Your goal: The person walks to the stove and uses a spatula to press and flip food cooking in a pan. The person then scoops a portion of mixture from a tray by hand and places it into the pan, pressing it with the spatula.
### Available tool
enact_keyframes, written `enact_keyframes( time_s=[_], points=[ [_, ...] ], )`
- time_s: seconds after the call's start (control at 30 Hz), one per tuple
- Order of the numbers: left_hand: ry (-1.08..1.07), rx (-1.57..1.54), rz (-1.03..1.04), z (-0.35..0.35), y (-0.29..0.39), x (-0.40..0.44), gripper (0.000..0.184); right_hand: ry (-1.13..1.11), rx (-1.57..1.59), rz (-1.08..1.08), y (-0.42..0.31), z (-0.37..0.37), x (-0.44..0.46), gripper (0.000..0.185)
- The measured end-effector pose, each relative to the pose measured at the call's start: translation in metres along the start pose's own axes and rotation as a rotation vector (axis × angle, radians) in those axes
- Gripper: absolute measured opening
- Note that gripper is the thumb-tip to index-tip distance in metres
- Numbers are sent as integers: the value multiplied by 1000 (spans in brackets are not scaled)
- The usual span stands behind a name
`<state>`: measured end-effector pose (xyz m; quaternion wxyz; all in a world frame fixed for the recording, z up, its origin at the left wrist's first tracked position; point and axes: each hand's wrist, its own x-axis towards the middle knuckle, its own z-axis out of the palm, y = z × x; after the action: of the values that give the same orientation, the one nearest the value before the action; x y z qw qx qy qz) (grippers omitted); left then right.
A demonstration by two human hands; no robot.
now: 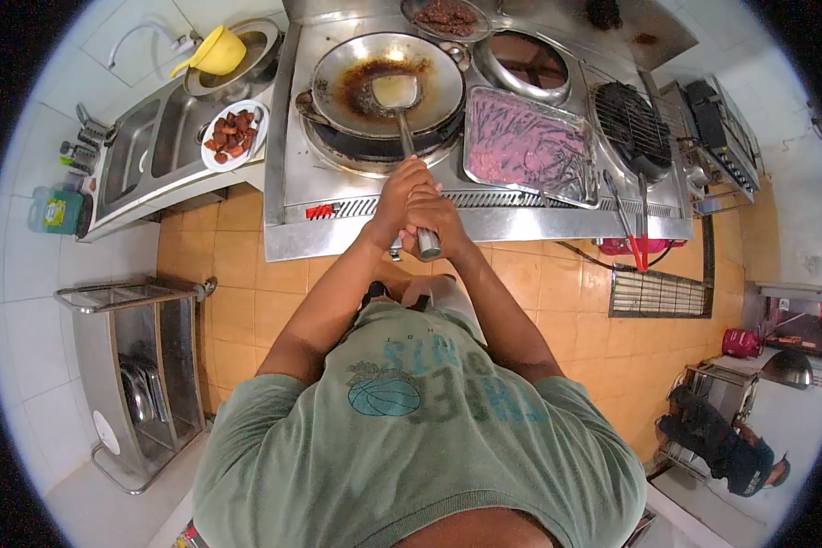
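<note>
Both of my hands are closed around the handle of a long metal wok spatula [405, 131]. My left hand [399, 203] and my right hand [434, 217] overlap near the handle's end, in front of the stove edge. The spatula's wide blade rests inside a large wok [338, 68], whose inner surface shows brown oily residue. Beneath the wok is a dark burner ring [384, 151]. To the wok's right lies a rectangular metal tray [532, 151] with pinkish, dark-streaked contents.
Left, a white plate of reddish-brown chunks [235, 137] sits by the sink [178, 137], near a yellow dipper [217, 51]. Right are a grill rack [632, 119] and red-handled tongs [628, 224]. Behind stands a pot of dark liquid [523, 62]. Another person [726, 443] is at far right.
</note>
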<state>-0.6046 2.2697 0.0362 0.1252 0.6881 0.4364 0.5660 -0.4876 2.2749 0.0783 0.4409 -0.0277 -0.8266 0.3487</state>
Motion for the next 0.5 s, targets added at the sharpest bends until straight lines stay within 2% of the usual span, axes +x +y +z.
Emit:
enact_keyframes(
  time_s=[0.13,0.17,0.37,0.5],
  points=[
    [-21,35,47,-2,0,2,19,-45,-30,-22,5,0,-6,18],
    [35,79,66,2,0,2,20,-44,-32,-9,5,0,-9,19],
    [60,122,218,3,-7,2,26,-79,-29,47,11,10,-20,19],
    [69,100,141,4,-4,7,28,-122,-1,33,5,2,-10,20]
  ],
)
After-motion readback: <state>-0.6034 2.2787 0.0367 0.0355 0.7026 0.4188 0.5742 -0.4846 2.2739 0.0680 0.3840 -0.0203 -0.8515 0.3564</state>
